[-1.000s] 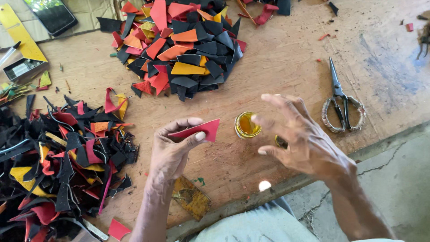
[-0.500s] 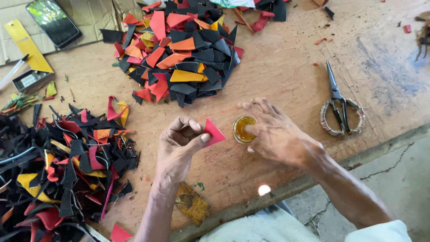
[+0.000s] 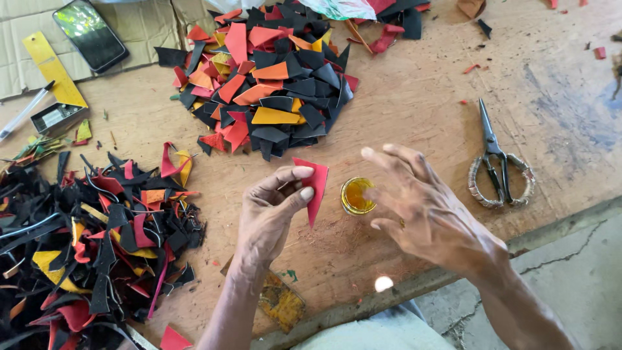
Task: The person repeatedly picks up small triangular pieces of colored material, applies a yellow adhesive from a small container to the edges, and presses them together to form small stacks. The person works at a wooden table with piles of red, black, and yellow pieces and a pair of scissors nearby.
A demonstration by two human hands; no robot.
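Note:
My left hand pinches a red triangular leather piece between thumb and fingers, held upright just left of a small round cup of yellow glue on the wooden table. Hovering over the right side of that cup is my right hand, fingers spread and holding nothing. A heap of cut triangles in black, red, orange and yellow lies beyond the hands.
A pile of black, red and yellow offcut strips fills the left. Scissors with wrapped handles lie at the right. A phone, a yellow ruler and cardboard sit top left. The table edge runs near me.
My left hand turned the red piece from flat to upright and brought it closer to the glue cup. My right hand shifted left over the cup.

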